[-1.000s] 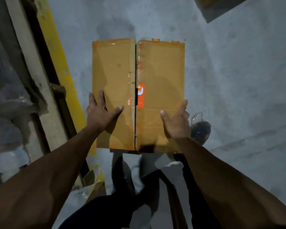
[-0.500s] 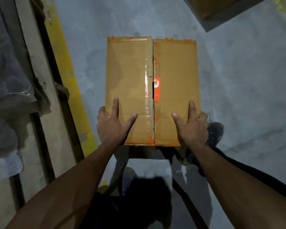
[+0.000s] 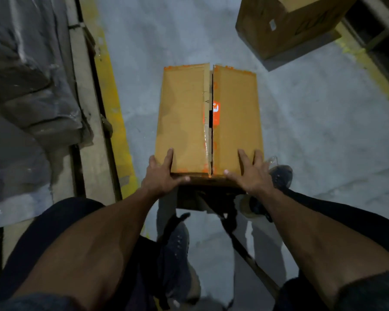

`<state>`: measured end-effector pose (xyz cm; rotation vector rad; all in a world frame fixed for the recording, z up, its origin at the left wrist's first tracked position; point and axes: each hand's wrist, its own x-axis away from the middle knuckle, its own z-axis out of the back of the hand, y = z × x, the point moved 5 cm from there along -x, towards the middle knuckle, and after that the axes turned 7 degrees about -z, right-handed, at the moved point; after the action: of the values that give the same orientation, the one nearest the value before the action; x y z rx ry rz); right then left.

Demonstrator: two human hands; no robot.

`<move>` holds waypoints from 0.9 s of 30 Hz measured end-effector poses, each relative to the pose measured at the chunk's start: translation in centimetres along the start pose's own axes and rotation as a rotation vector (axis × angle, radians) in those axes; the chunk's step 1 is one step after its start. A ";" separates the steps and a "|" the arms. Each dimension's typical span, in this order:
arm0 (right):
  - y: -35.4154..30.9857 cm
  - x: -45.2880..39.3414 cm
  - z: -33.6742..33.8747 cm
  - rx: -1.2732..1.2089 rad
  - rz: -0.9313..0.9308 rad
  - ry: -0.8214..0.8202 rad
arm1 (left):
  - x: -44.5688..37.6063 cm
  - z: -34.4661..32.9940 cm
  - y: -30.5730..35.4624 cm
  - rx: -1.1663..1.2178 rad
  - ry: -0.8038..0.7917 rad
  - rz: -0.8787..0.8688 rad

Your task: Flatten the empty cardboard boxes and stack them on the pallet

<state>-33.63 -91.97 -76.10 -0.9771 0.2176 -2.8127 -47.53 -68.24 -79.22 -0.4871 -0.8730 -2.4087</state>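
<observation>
Above the grey concrete floor [image 3: 312, 131] the cardboard box [image 3: 184, 122] sits between both hands, its two top flaps meeting at a slit with an orange sticker [image 3: 216, 111] on the seam. At its near edge, the left hand [image 3: 161, 176] grips the left corner — fingers on top, thumb along the front — while the right hand [image 3: 252, 173] grasps the right corner likewise. Beyond the box, to the right, stands a second carton [image 3: 285, 25]; left of it runs a yellow stripe [image 3: 112, 97].

Cardboard box [image 3: 184, 122] gripped at its near edge by left hand [image 3: 161, 176] and right hand [image 3: 252, 176], fingers laid on the top flaps, thumbs on the near side. Above grey floor [image 3: 312, 131]; second box [image 3: 285, 25] far right.
</observation>
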 end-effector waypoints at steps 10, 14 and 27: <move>1.2 -1.7 -2.2 0.189 0.046 0.124 | -2.1 -1.0 -1.2 -0.017 0.094 -0.042; 1.2 -2.0 -2.5 0.186 0.040 0.163 | -2.1 -1.1 -1.4 -0.072 0.119 -0.081; -1.1 1.1 3.7 0.089 0.069 0.185 | -0.4 5.3 2.2 -0.140 0.166 -0.085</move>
<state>-32.27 -91.46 -72.42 -0.6787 0.1434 -2.8220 -45.12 -65.97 -74.56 -0.3013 -0.6689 -2.5571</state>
